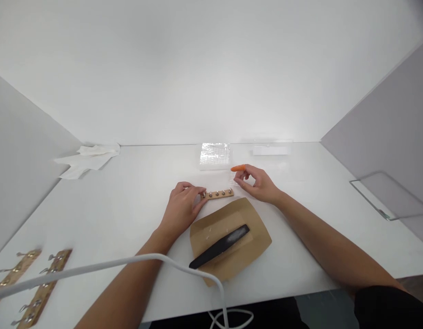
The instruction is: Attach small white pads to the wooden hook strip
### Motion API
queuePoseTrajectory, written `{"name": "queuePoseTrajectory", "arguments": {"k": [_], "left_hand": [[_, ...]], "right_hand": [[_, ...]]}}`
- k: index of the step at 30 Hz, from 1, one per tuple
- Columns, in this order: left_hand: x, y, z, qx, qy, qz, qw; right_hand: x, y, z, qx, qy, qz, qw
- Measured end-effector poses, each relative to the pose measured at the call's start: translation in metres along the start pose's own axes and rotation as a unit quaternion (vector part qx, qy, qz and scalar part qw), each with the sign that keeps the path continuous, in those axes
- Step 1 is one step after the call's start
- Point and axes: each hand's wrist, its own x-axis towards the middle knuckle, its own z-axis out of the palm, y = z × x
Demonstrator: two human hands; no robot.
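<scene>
Two wooden strips (29,283) run off the left edge; the clear box's (214,155) contents are too blurred.

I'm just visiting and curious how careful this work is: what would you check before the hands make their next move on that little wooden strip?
1. Left hand steadies the wooden strip at its left end: ok.
2. Strip lies flat on the white table: ok.
3. Right hand, with an orange fingertip cover, holds a part: cannot tell.
4. Black tool rests on the brown paper tray, within reach: ok.
5. White cable crosses near the tray's front edge: not ok, could snag.
</scene>
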Motion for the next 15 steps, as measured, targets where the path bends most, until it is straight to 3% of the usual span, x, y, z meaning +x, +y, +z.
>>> {"name": "queuePoseTrajectory", "arguments": {"k": [9, 11, 15], "left_hand": [[0.000, -0.001, 0.001, -0.009, 0.022, 0.005, 1.000], [0.001, -0.001, -0.002, -0.019, 0.037, 0.010, 0.999], [0.003, -0.002, -0.008, -0.032, 0.059, -0.012, 0.998]], "right_hand": [[-0.012, 0.000, -0.020, -0.065, 0.152, 0.032, 0.986], [-0.014, 0.003, -0.028, -0.117, 0.138, 0.017, 0.983], [-0.019, 0.012, -0.044, -0.240, 0.052, -0.015, 0.969]]}}
